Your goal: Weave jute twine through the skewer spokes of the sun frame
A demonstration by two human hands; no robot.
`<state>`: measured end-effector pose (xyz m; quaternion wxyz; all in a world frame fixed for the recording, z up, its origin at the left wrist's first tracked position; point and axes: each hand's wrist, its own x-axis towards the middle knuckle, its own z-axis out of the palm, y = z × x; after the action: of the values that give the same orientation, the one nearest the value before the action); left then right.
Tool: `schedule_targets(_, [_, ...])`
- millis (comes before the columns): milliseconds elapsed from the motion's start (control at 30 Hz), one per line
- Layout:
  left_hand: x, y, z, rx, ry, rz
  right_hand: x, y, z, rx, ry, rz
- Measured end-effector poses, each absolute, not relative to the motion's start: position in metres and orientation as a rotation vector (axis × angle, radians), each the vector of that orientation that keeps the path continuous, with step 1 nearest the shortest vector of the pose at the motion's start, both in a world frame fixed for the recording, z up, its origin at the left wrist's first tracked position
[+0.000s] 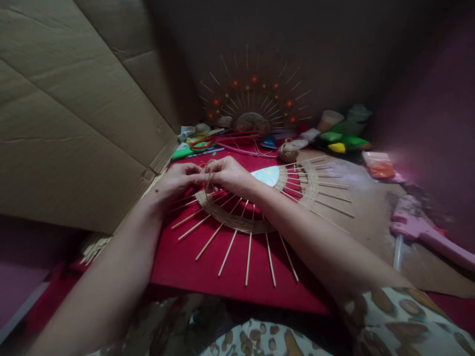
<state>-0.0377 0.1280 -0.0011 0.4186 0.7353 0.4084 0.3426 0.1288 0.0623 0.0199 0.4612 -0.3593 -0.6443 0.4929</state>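
Note:
A half-round frame of thin wooden sticks lies on the red cloth, fanning out from a pale half-disc (267, 175). A woven twine band (243, 223) curves across the sticks (227, 253). At the band's left end, my left hand (181, 179) is closed, its fingertips meeting those of my right hand. My right hand (230, 174) pinches a strand of twine (210, 180), which loops near its fingers. Both hands sit just above the sticks, and my right forearm hides part of the frame. The fingertips partly cover the strand.
Behind stands a similar stick fan with orange flowers (254, 79). A twine ball (288, 151), orange-handled scissors (200, 144) and craft supplies lie at the back. A pink glue gun (411, 222) rests on cardboard (365, 242) at right. A large cardboard sheet (81, 113) rises at left.

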Motion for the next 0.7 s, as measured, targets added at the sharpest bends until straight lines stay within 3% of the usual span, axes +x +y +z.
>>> schedule_targets(100, [-0.04,0.119,0.01,1.827,0.994,0.556,0.137,0.058,0.022,-0.982,-1.706,1.166])
schedule_targets(367, [-0.053,0.081,0.02,1.88,0.809,0.307,0.161,0.014,0.023,-1.257,-1.805,1.052])
schedule_targets(700, [-0.052,0.061,0.002,2.343,0.602,0.31,0.165,-0.049,0.013,-1.34,-2.07,0.84])
